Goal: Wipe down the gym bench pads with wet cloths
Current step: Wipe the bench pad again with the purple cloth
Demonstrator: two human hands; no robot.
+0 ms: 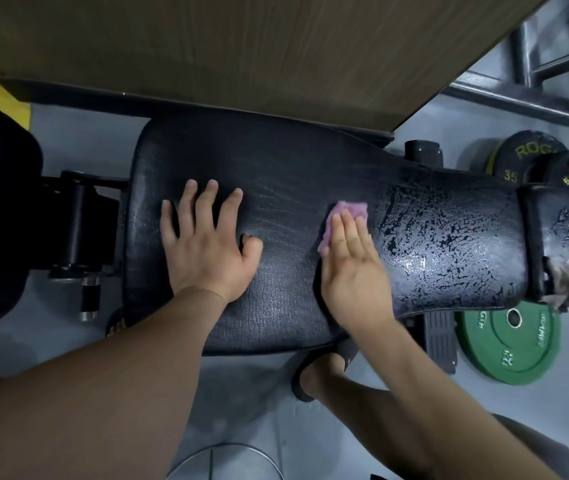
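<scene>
The right hand point(355, 271) is pressing the purple cloth point(348, 209) flat under straight fingers point(345, 232) on the pad point(276, 161). The pad is running lengthwise left to right; its duller stretch is lying leftward, nearer the left hand point(206, 251), resting open-fingered.

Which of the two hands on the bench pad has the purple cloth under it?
The right hand: its straight fingers press the purple cloth onto the bench pad. The left hand lies spread on bare pad.
</scene>
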